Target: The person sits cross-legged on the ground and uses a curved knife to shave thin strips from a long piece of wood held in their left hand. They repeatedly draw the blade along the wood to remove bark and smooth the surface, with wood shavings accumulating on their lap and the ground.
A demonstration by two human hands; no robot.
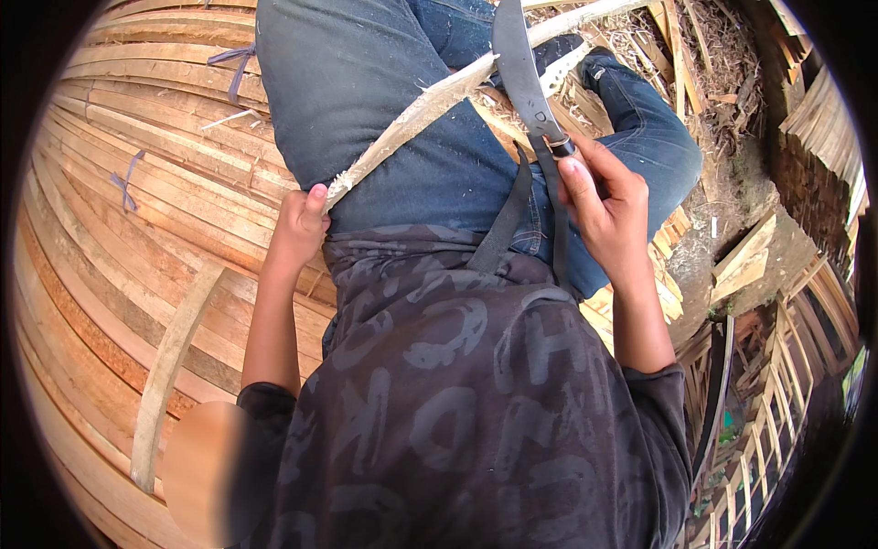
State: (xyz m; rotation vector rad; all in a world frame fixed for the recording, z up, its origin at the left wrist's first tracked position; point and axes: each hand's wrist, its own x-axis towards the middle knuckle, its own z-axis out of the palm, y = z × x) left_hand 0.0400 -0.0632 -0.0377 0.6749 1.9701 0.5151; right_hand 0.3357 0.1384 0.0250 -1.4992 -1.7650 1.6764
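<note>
My left hand [302,222] is closed around the near end of a long, pale wooden stick [412,119], whose end by my fingers is rough and frayed. The stick slants across my jeans toward the far right. My right hand [604,203] grips the dark handle of a machete [519,69] with a broad, curved grey blade. The blade points away from me and passes in front of the stick, hiding a short part of it; whether they touch I cannot tell. Dark straps [506,215] hang at my waist below the knife.
Bundled wooden strips [137,197], bound with bluish ties [128,181], spread along my left. A loose curved slat [174,375] lies across them. Shavings [722,55] and wood scraps [745,256] cover the ground at far right. A slatted wooden frame [764,439] stands at near right.
</note>
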